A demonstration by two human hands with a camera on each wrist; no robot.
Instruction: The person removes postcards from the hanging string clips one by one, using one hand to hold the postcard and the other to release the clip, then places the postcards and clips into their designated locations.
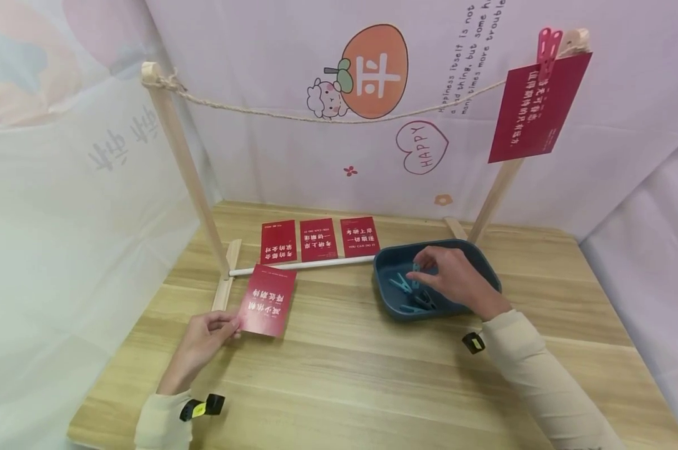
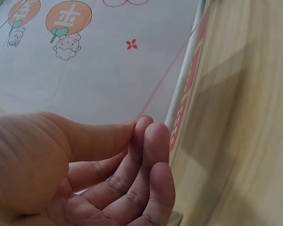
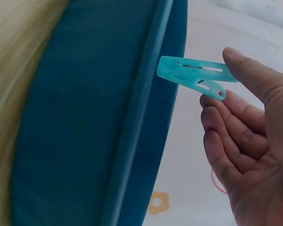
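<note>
My left hand [image 1: 206, 340] pinches a red card [image 1: 267, 301] with white lettering by its lower left corner, above the table's left side. Seen edge-on in the left wrist view, the card [image 2: 165, 80] is a thin pink line running from thumb and fingertip. Over the blue basin [image 1: 392, 299], my right hand [image 1: 451, 275] pinches a turquoise clothespin [image 3: 193, 73] by its handle ends, between thumb and fingers. Several more clothespins [image 1: 400, 284] lie in the basin, partly hidden by the hand. A twine line [image 1: 294, 117] sags between two wooden posts.
On the line's right end a pink clothespin [image 1: 548, 53] holds another red card [image 1: 538, 109]. Three red cards [image 1: 319, 240] lie behind a white rod [image 1: 316, 263] joining the posts' feet. The left post [image 1: 187, 169] rises beyond the left hand; a printed curtain [image 1: 294, 169] hangs behind.
</note>
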